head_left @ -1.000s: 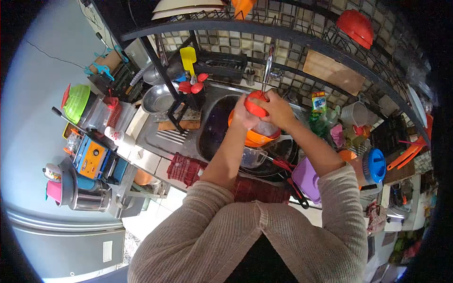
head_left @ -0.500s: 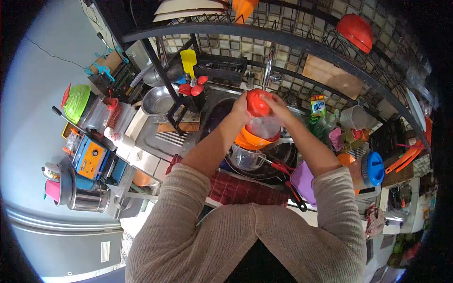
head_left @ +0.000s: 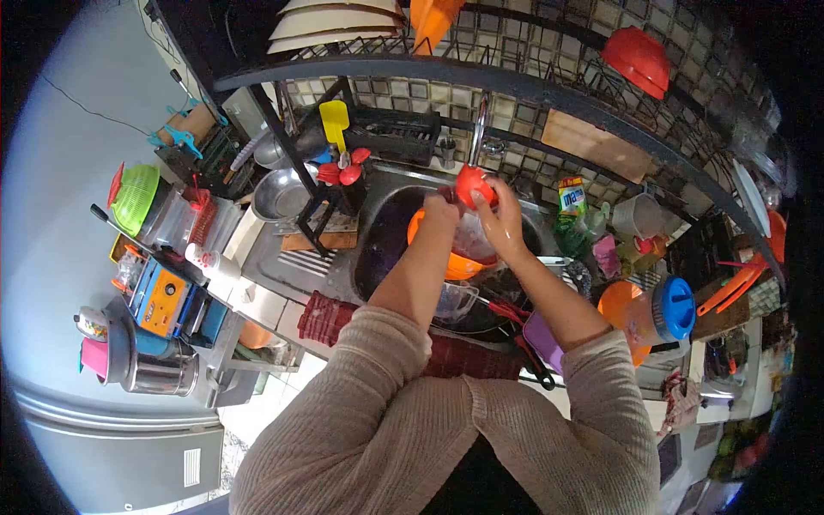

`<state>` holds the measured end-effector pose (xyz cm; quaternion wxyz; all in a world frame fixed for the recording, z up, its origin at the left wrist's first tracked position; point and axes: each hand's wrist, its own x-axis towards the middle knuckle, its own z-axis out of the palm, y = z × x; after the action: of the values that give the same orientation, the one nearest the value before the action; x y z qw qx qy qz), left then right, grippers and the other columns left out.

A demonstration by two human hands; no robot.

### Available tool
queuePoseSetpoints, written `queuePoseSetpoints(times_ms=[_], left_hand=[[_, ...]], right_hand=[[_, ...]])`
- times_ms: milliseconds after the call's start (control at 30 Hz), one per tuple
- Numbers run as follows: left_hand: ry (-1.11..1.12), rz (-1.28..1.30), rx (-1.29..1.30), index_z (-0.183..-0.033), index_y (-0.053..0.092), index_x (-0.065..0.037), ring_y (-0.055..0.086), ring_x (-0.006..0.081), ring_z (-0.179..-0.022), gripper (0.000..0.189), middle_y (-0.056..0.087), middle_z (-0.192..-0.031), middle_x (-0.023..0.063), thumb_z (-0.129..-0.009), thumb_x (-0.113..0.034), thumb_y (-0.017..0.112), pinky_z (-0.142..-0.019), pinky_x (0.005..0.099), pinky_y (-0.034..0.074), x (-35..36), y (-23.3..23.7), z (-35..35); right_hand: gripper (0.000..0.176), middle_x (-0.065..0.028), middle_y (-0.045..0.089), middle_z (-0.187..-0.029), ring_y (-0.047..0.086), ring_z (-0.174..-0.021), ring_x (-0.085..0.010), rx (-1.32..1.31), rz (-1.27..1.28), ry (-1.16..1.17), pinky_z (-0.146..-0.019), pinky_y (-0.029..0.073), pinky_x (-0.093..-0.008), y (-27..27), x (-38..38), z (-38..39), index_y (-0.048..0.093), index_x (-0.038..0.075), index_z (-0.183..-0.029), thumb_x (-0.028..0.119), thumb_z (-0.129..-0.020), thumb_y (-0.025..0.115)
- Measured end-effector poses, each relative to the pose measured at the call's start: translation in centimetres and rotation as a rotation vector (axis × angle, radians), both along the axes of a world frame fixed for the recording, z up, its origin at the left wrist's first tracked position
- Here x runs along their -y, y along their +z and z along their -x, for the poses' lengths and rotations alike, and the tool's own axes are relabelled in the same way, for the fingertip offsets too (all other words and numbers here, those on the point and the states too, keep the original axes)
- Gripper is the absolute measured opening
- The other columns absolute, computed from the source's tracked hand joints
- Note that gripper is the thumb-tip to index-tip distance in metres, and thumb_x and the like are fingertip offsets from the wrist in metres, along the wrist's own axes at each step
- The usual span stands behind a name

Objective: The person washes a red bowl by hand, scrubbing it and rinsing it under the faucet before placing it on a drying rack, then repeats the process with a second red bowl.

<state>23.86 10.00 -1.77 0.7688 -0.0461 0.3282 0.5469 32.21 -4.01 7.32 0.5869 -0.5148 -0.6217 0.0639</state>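
Observation:
Under the faucet, a small red bowl is held tilted over the sink. My right hand grips its right side, with the fingers wrapped round the edge. My left hand is beside the bowl on the left, blurred by motion; its fingers cannot be made out. Below both hands an orange bowl sits in the sink with a clear, wet-looking vessel or water inside it. A clear plastic container lies nearer to me, beside a red-handled utensil.
A black dish rack spans overhead. Left of the sink stand metal bowls and red utensils. To the right are a detergent pack, a purple container and a blue-lidded jug. A red cloth lies along the front edge.
The red bowl has turned and appears smaller, nearer the faucet. My left hand has moved down off it, while my right hand keeps hold. The view has shifted slightly.

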Motion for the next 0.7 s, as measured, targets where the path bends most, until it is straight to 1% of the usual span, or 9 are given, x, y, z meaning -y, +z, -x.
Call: queuePoseSetpoints(times_ms=[67,167,233,300,433,567,633,667,700], left_hand=[[0.019,0.001,0.226,-0.076,0.054,-0.011,0.062,0.0249,-0.074,0.015,0.06,-0.08,0.0083,-0.087,-0.019,0.047,-0.075,0.035,0.055,-2.9,-4.0,-1.5],[-0.06,-0.201,0.061,-0.075,0.055,-0.012,0.062,0.0245,-0.069,0.017,0.06,-0.074,0.0079,-0.087,-0.021,0.048,-0.073,0.0333,0.055,-1.6,-2.5,-3.7],[-0.218,-0.371,0.053,-0.084,0.059,-0.011,0.064,0.027,-0.075,0.023,0.063,-0.083,0.0098,-0.087,-0.031,0.049,-0.073,0.0371,0.054,-0.8,-2.5,-4.1],[-0.475,-0.343,0.185,-0.107,0.059,-0.008,0.057,0.0307,-0.104,0.047,0.061,-0.112,0.0125,-0.089,-0.048,0.043,-0.095,0.0446,0.043,5.3,1.8,-1.4],[-0.442,-0.374,0.267,-0.109,0.059,-0.009,0.056,0.0308,-0.105,0.051,0.061,-0.114,0.0123,-0.087,-0.053,0.043,-0.096,0.0461,0.042,6.1,2.1,0.4],[-0.393,-0.398,0.353,-0.11,0.059,-0.01,0.056,0.031,-0.107,0.055,0.06,-0.115,0.012,-0.086,-0.058,0.044,-0.097,0.0476,0.04,6.3,2.6,2.3],[-0.64,-0.366,0.183,-0.112,0.058,-0.014,0.054,0.0295,-0.109,0.055,0.058,-0.117,0.01,-0.086,-0.059,0.044,-0.094,0.0497,0.041,6.6,3.8,3.6],[-0.622,-0.353,0.104,-0.114,0.054,-0.015,0.055,0.0275,-0.106,0.055,0.058,-0.113,0.0079,-0.084,-0.061,0.049,-0.089,0.0514,0.043,7.4,5.3,4.1],[-0.613,-0.357,0.101,-0.114,0.054,-0.015,0.055,0.0275,-0.106,0.055,0.058,-0.113,0.0079,-0.084,-0.061,0.049,-0.089,0.0514,0.043,7.0,4.8,4.5]], right_hand=[[0.025,-0.0126,0.064,-0.09,0.058,-0.087,-0.0309,0.156,-0.099,-0.246,-0.082,0.04,-0.0393,0.0,0.8,-0.3,0.06,0.004,-0.097,0.018,-0.078,0.068],[0.023,-0.011,0.064,-0.09,0.058,-0.09,-0.0295,0.146,-0.113,-0.159,-0.086,0.038,-0.0403,-0.9,1.1,-1.3,0.063,0.005,-0.093,0.018,-0.075,0.069],[0.02,-0.009,0.065,-0.088,0.058,-0.092,-0.0277,0.136,-0.138,-0.072,-0.096,0.034,-0.0447,-1.4,1.1,-1.7,0.065,0.007,-0.089,0.02,-0.074,0.069],[0.018,-0.0079,0.065,-0.084,0.058,-0.093,-0.0266,0.52,-0.081,0.01,-0.104,0.027,-0.0504,-0.4,2.3,-1.3,0.066,0.008,-0.085,0.022,-0.074,0.067],[0.021,-0.0085,0.063,-0.08,0.061,-0.088,-0.0267,0.838,0.078,0.135,-0.108,0.019,-0.0538,1.8,2.9,-0.3,0.065,0.007,-0.085,0.027,-0.078,0.066],[0.026,-0.0101,0.063,-0.076,0.063,-0.078,-0.0232,0.922,0.129,0.035,-0.1,0.035,-0.0476,-0.5,-0.1,0.2,0.064,0.006,-0.086,0.032,-0.083,0.064],[0.041,-0.0132,0.064,-0.075,0.063,-0.072,-0.0236,0.062,0.343,0.314,-0.082,0.047,-0.0381,-1.6,-2.1,0.3,0.066,0.004,-0.088,0.044,-0.086,0.058],[0.046,-0.012,0.065,-0.076,0.062,-0.067,-0.0192,-0.122,0.45,0.305,-0.062,0.048,-0.0321,-4.9,-5.3,-0.8,0.065,0.001,-0.091,0.046,-0.087,0.057],[0.046,-0.012,0.065,-0.076,0.062,-0.067,-0.0192,-0.12,0.447,0.315,-0.062,0.048,-0.0321,-4.4,-5.8,-0.4,0.065,0.001,-0.091,0.046,-0.087,0.057]])
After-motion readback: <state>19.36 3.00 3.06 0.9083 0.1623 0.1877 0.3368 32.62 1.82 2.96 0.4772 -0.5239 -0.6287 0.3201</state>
